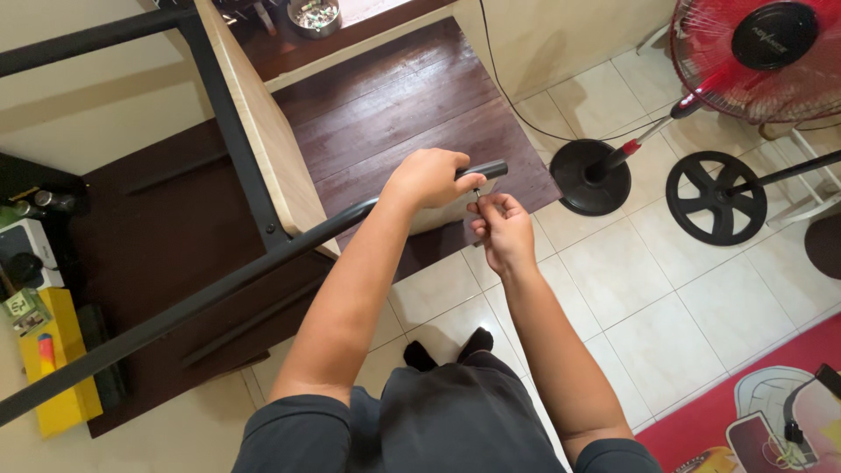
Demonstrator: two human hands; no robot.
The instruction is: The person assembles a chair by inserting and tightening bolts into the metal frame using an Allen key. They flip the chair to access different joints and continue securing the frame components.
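your left hand (429, 178) wraps the end of a black metal table leg (263, 263), fingers closed around the tube near its tip. your right hand (501, 229) sits just below, thumb and fingers pinched narrow on a small thin tool (477, 191) (too small to tell its kind) that points up at the leg's end. the leg runs diagonally from a table (263, 131) tipped on its side over dark wood boards. a red fan (753, 52) stands well apart on the tiled floor (683, 307).
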